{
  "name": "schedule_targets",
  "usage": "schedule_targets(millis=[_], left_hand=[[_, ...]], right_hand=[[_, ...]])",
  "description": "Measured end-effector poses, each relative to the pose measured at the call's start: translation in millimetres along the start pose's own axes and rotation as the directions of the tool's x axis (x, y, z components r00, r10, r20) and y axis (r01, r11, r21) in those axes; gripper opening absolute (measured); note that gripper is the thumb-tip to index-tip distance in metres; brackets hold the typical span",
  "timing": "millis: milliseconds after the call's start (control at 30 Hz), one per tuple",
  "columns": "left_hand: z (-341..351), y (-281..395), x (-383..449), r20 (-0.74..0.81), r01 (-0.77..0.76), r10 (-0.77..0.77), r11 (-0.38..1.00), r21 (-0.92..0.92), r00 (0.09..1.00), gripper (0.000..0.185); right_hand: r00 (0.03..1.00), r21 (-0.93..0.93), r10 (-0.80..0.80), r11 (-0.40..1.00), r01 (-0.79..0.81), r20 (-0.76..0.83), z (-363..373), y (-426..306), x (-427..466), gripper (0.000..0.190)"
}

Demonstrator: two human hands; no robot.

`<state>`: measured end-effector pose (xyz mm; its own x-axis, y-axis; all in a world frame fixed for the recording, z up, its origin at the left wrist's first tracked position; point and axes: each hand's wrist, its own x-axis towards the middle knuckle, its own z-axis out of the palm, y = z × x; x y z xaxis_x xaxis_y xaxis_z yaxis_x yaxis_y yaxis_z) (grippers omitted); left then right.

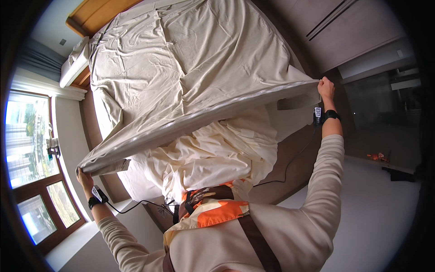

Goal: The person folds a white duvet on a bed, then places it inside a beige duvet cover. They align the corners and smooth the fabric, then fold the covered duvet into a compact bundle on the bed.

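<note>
A wrinkled beige duvet cover (210, 61) lies spread over the bed, its near edge lifted and stretched between my hands. My left hand (85, 181) grips the near left corner, close to the window side. At the near right corner my right hand (326, 89) pinches the cloth, with that arm stretched out straight. A white strip, perhaps a zip, runs along the raised edge. Below that edge a bunched cream quilt or sheet (210, 156) is heaped at the bed's near end, against my front. The lifted cloth hides part of the heap.
The wooden headboard (98, 17) stands at the far end. A brown-framed window (32, 136) is on the left, beside a grey curtain (40, 59). Wardrobe doors (346, 30) line the far right. Cables (287, 170) run from wrist-worn devices (318, 115) towards my waist.
</note>
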<state>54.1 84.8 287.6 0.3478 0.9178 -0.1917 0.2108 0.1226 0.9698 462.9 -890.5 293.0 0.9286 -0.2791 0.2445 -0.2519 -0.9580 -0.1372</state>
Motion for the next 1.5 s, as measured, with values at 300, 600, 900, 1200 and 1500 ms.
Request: schedule_targets(millis=[300,600,900,1200,1500], left_hand=[[-52.1,-21.6,32.1,-0.174,0.226,-0.213,0.973,0.056,0.961,0.036],[-25.8,1.3,12.8,0.175,0.139,-0.130,0.990,-0.039,0.976,0.031],[31.4,-0.2,-13.1,0.336,0.075,-0.018,0.985,-0.158,0.942,0.024],[40.1,-130.0,-17.6,0.259,0.375,-0.393,0.919,0.117,0.882,0.018],[159.0,-182.5,-167.5,0.175,0.345,-0.687,0.548,0.762,0.705,0.039]], right_hand=[[0.985,0.488,-0.149,0.869,0.087,0.090,62.3,13.6,-71.3,0.019],[0.976,0.215,-0.066,0.976,0.020,0.207,120.6,-25.8,-92.4,0.022],[0.876,0.842,0.202,0.250,-0.478,0.438,109.1,-59.2,3.2,0.020],[0.506,0.551,-0.268,0.608,-0.571,0.820,158.5,-91.7,-107.5,0.015],[0.485,0.576,-0.608,0.783,0.235,0.628,142.7,-180.7,-279.5,0.054]])
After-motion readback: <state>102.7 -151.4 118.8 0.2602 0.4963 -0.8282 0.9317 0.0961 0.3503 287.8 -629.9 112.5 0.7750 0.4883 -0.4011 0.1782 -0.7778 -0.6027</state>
